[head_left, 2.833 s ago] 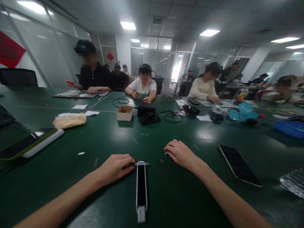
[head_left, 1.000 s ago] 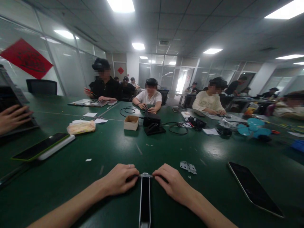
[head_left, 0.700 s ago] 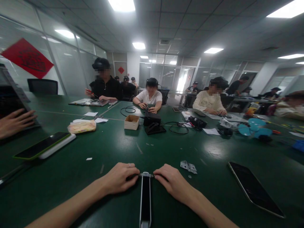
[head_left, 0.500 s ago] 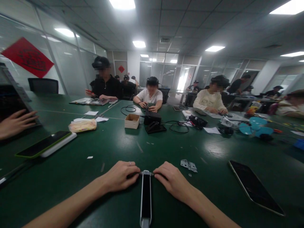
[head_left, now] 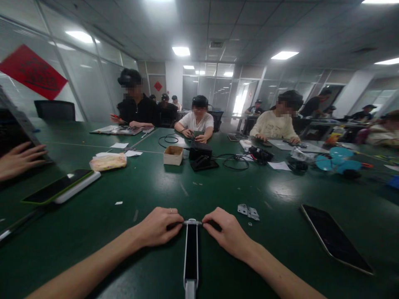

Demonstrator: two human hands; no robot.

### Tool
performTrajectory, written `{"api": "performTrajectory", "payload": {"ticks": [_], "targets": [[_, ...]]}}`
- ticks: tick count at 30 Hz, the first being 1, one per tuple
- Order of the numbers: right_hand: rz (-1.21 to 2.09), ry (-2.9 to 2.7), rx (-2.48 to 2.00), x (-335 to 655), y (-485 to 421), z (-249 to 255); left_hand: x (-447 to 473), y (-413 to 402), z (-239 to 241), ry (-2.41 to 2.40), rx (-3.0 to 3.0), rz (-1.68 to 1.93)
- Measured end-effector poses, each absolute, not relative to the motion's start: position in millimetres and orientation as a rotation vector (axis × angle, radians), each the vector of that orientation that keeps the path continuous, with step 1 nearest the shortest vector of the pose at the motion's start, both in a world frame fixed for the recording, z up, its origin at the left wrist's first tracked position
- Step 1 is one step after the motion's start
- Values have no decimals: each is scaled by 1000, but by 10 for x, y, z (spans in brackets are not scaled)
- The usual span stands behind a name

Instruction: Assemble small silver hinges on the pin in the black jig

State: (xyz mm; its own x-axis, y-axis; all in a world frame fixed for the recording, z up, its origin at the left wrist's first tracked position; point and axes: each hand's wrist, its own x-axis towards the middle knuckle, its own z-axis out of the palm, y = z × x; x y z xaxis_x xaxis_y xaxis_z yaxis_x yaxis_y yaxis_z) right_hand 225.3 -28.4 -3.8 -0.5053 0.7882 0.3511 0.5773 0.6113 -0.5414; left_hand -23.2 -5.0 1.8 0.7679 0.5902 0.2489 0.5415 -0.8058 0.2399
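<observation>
A long narrow black bar with a silver frame (head_left: pixel 191 257) lies on the green table (head_left: pixel 156 187), running straight towards me. My left hand (head_left: pixel 158 226) is closed and pinches the left side of the bar's far end. My right hand (head_left: pixel 226 233) is closed too and pinches the same end from the right. A thin metal pin or screw (head_left: pixel 192 223) spans that end between my fingertips. A small silver hinge (head_left: pixel 248 211) lies on the table just right of my right hand, with a tiny screw beside it.
A dark phone (head_left: pixel 335 237) lies at the right, a phone on a white pad (head_left: pixel 60 187) at the left. Another person's hand (head_left: pixel 17 160) rests at the far left. A cardboard box (head_left: pixel 173 155), black device and cables sit mid-table. Several people work at the far side.
My right hand left the table spot it rested on, where the silver hinge now lies, and closed on the bar's far end opposite my left hand. Since then both hands have held still.
</observation>
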Motion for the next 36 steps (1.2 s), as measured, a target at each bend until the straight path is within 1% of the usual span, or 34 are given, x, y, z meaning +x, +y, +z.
{"api": "performTrajectory", "payload": {"ticks": [10,17,36], "targets": [[453,-2221,-1028,2255,-279,-44,-217,-64,57,897,2795,459],[500,-2218,-1021,2258,-280,-58,-215,-63,41,901,2791,462],[477,-2224,-1087,2236,-287,-38,-207,-58,47,905,2789,445]]}}
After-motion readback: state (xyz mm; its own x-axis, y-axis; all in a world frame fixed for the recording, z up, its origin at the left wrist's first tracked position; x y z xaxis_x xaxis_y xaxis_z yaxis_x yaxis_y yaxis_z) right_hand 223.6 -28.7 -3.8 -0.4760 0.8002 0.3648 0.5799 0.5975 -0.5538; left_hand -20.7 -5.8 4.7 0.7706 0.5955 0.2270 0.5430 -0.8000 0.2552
